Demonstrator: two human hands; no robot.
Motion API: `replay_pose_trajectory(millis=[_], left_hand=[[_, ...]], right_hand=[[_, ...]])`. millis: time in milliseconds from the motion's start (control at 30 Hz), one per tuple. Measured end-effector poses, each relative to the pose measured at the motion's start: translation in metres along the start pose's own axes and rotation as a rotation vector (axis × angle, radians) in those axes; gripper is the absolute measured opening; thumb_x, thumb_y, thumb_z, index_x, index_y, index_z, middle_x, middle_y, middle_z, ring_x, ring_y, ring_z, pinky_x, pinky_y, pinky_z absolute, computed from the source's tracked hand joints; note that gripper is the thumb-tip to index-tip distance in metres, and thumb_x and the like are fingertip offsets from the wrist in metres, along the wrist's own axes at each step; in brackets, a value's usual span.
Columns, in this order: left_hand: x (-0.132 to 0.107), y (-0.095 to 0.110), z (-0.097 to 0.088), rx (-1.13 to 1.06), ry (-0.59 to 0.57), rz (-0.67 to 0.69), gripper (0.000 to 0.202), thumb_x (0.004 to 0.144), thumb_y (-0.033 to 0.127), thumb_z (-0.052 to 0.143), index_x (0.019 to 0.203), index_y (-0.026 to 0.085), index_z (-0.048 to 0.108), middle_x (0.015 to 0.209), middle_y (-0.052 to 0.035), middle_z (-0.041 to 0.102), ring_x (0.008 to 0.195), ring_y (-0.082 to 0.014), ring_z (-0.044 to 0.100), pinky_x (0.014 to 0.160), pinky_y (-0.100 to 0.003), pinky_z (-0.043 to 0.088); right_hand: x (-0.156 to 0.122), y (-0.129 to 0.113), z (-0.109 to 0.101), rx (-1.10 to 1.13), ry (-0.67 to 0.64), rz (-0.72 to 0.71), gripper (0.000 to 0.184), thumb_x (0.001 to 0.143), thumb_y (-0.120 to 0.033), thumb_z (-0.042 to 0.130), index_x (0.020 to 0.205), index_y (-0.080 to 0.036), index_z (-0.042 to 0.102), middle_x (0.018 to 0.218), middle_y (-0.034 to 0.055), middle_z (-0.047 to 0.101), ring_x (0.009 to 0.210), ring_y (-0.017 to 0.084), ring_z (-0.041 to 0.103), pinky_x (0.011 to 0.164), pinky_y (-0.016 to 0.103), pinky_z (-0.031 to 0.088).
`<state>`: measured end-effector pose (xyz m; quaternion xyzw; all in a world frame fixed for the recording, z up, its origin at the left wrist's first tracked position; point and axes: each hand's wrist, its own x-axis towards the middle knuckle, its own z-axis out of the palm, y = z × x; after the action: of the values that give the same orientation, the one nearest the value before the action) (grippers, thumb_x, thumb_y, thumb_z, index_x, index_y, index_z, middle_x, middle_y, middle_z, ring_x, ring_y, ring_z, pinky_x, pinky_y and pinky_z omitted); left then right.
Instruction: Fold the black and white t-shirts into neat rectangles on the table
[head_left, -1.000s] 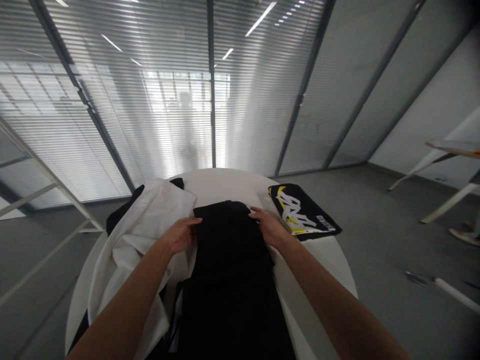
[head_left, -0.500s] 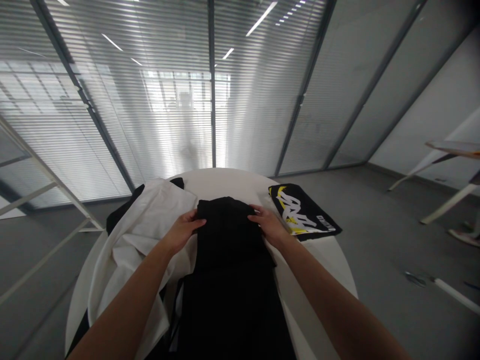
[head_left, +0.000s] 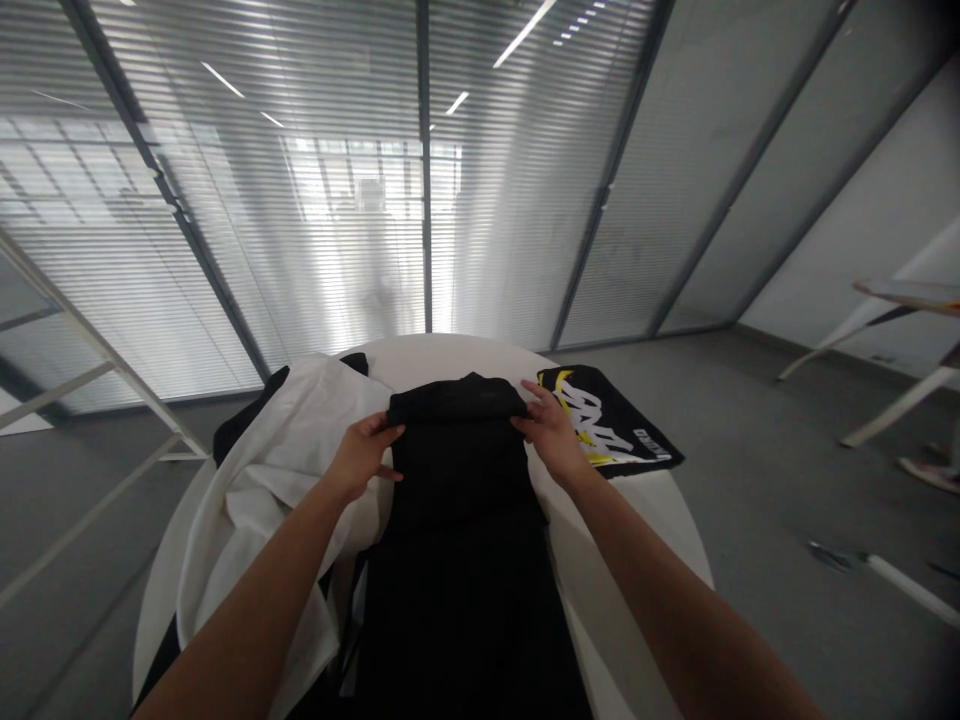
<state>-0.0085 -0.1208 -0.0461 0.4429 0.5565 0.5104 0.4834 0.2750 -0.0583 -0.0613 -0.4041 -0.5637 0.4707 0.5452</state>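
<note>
A folded black garment (head_left: 465, 480) lies lengthwise over the middle of the round white table (head_left: 667, 530), its near part running out of view at the bottom. My left hand (head_left: 365, 455) pinches the left side of its far end between thumb and fingers. On the opposite side, my right hand (head_left: 553, 438) grips the right corner of that end, with the index finger stretched out. Between both hands the far edge is turned up into a narrow flap. What kind of garment it is cannot be made out.
A crumpled white garment (head_left: 300, 430) with black cloth under it covers the table's left side. To the right lies a folded black garment with white and yellow print (head_left: 622, 425). A white metal frame (head_left: 112, 360) stands left; pliers (head_left: 829, 556) lie on the floor.
The far end of the black garment, flat before, is now lifted into a flap. My right hand has shifted slightly right and up, and my left hand slightly left.
</note>
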Motion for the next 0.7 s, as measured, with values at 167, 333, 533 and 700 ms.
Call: replay_pose_trajectory(millis=[167,333,533,700], left_hand=[[-0.001,0.005,-0.003,-0.058,0.050,0.007,0.038,0.071,0.034,0.071,0.105,0.017,0.068,0.101,-0.0090,0.066,0.082,-0.0208,0.062,0.037,-0.023,0.052],[0.002,0.001,-0.006,-0.169,0.018,0.073,0.042,0.070,0.038,0.075,0.107,0.019,0.067,0.110,-0.0075,0.064,0.099,-0.0238,0.060,0.059,-0.034,0.061],[0.009,-0.005,-0.007,-0.243,0.021,0.241,0.036,0.070,0.038,0.076,0.101,0.020,0.069,0.101,-0.0026,0.067,0.096,-0.0175,0.060,0.084,-0.032,0.054],[0.020,-0.007,-0.015,-0.222,-0.001,0.209,0.031,0.067,0.036,0.078,0.092,0.020,0.067,0.094,-0.0004,0.065,0.088,-0.0158,0.061,0.080,-0.034,0.054]], right_hand=[[-0.008,-0.012,0.008,0.046,-0.021,0.054,0.070,0.068,-0.025,0.067,0.134,-0.028,0.045,0.080,-0.0041,0.058,0.067,0.013,0.055,0.051,0.023,0.047],[-0.013,-0.009,0.015,0.194,-0.063,0.080,0.066,0.068,-0.024,0.069,0.131,-0.031,0.048,0.087,-0.0030,0.060,0.083,0.017,0.059,0.071,0.037,0.057],[-0.003,0.009,0.014,0.182,-0.061,-0.081,0.056,0.071,-0.022,0.070,0.125,-0.029,0.054,0.099,-0.0009,0.066,0.096,0.017,0.060,0.096,0.040,0.046],[0.016,0.015,0.019,0.131,-0.078,-0.059,0.058,0.066,-0.020,0.066,0.123,-0.026,0.058,0.112,0.0010,0.065,0.105,0.020,0.058,0.095,0.037,0.045]])
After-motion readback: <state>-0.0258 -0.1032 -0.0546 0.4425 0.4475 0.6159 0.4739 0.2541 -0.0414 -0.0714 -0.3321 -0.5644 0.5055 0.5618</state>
